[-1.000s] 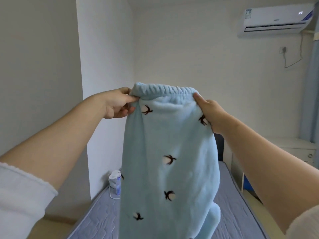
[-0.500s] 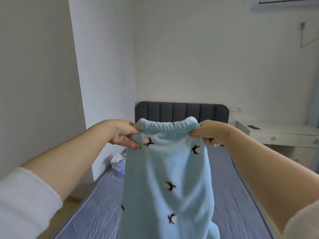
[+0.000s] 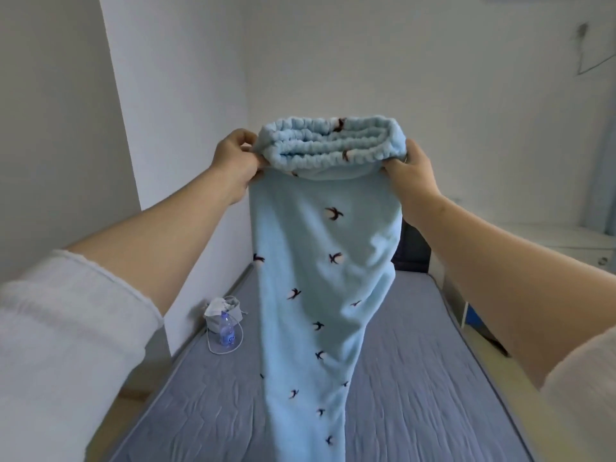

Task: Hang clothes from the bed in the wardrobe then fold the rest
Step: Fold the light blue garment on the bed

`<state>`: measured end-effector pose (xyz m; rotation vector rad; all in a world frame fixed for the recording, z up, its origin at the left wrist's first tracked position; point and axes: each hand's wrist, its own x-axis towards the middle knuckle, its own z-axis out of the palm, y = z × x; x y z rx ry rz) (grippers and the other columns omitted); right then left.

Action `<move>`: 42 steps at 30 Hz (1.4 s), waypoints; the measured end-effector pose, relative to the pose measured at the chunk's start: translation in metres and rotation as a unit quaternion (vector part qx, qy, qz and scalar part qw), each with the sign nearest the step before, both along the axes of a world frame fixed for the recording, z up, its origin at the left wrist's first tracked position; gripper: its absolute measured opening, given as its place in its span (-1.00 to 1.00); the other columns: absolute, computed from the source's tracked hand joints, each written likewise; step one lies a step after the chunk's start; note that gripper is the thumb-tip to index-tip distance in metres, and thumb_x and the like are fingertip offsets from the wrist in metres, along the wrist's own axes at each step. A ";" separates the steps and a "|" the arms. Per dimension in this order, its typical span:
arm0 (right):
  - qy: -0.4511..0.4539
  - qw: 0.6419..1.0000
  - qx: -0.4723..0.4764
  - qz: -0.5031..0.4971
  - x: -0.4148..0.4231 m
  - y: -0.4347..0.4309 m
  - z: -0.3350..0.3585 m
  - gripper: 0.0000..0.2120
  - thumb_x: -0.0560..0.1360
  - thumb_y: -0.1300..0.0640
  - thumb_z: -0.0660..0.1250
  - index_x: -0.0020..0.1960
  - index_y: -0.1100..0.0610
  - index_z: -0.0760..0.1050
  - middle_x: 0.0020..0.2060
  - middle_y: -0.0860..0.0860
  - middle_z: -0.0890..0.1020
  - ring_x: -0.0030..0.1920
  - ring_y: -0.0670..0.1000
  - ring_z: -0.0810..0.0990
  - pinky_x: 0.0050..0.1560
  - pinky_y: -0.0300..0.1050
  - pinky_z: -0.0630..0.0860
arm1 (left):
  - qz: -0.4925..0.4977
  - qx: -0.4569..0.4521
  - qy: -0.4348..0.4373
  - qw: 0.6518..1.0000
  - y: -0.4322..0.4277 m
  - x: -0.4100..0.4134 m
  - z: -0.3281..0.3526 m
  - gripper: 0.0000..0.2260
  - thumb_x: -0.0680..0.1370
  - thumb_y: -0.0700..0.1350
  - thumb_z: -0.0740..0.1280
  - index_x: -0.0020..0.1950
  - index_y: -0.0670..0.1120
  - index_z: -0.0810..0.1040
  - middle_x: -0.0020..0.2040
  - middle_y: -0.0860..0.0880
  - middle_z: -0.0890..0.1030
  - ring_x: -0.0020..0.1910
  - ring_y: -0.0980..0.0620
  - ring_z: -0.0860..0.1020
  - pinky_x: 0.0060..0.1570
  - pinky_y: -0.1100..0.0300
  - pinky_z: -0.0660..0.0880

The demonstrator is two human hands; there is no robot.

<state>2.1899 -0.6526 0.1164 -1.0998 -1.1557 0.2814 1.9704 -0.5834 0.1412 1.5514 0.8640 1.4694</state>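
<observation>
Pinching trousers [image 3: 320, 278]: left hand [image 3: 235, 160], right hand [image 3: 411, 170].

Both arms stretched forward and upward with forearms bare, the left hand [image 3: 235, 163] and the right hand [image 3: 413, 178] raised to about the same height and set apart, each with fingers curled and thumb pinching its own end of the waistband of the pale blue trousers [image 3: 320, 261].

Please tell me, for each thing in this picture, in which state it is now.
Light blue fleece trousers: held up by the waistband, hanging over the bed, waistband gaping open.
Left hand: pinches the waistband's left end.
Right hand: holds the waistband's right end.
Grey quilted mattress: bare, wrinkled.
Clear plastic bottle: standing upright on the mattress, near the wall.
</observation>
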 end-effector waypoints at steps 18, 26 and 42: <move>0.074 0.957 -0.260 -0.103 -0.018 -0.116 -0.176 -0.80 0.35 0.16 0.24 -0.09 0.18 0.56 -0.11 0.16 0.63 0.01 0.18 0.56 0.11 0.11 0.52 | -0.126 -0.094 0.251 0.955 -0.084 -0.031 -0.180 -0.76 0.37 -0.28 0.49 -0.21 0.06 0.59 -0.33 0.24 0.63 -0.31 0.37 0.53 -0.33 0.52 0.42; 0.142 0.907 -0.396 -0.020 -0.046 -0.236 -0.322 -0.94 0.36 0.29 0.22 -0.20 0.27 0.35 -0.31 0.09 0.42 -0.29 0.04 0.38 -0.26 -0.12 0.33 | -0.150 -0.266 0.238 0.922 -0.195 -0.055 -0.341 -0.73 0.44 -0.30 0.42 0.01 0.03 0.53 -0.08 0.09 0.60 -0.10 0.23 0.53 -0.26 0.48 0.45; 0.198 0.810 -0.551 0.031 -0.090 -0.391 -0.439 -0.86 0.39 0.27 0.23 -0.13 0.34 0.47 -0.22 0.08 0.49 -0.27 0.03 0.42 -0.29 -0.15 0.37 | -0.105 -0.453 0.233 0.854 -0.380 -0.111 -0.468 -0.65 0.48 -0.17 0.41 0.24 -0.07 0.46 0.07 -0.04 0.59 0.03 0.03 0.56 0.00 0.15 0.51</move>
